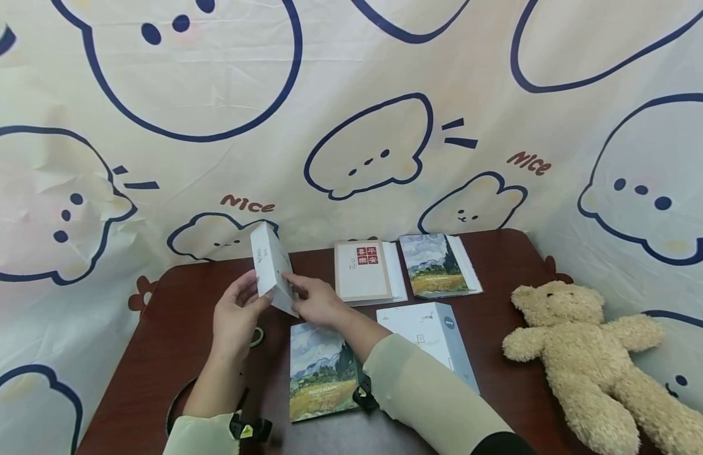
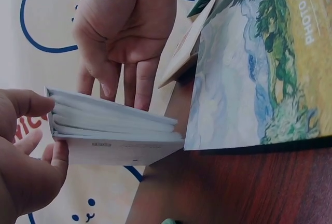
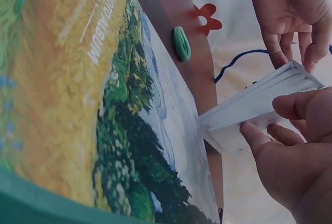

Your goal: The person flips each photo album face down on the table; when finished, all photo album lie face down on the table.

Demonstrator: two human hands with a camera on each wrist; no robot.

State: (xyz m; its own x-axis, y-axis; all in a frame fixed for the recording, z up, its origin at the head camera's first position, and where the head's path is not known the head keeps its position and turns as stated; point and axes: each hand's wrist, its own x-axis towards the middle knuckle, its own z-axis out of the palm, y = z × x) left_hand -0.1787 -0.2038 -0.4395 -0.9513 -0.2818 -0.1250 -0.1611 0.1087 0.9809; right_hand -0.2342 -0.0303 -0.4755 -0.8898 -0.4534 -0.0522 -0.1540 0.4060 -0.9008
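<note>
Upright above the far left of the table, a white album (image 1: 273, 268) is held between both hands, its layered page edges showing in both wrist views. My left hand (image 1: 234, 313) pinches one end of it, thumb on one cover and fingers on the other. From the other side my right hand (image 1: 317, 300) grips it, with fingertips against the cover and page edges. Below the right forearm lies a photo album (image 1: 323, 373) with a painted landscape cover. Part of that cover is hidden by the sleeve.
Behind lie a cream album (image 1: 362, 272) with red characters and another landscape-covered album (image 1: 433, 265). A white-and-blue box-like album (image 1: 419, 328) sits right of centre. A green ring (image 1: 257, 337) is near the left wrist; a teddy bear (image 1: 584, 354) leans at right. Patterned cloth (image 1: 362, 63) hangs behind the table.
</note>
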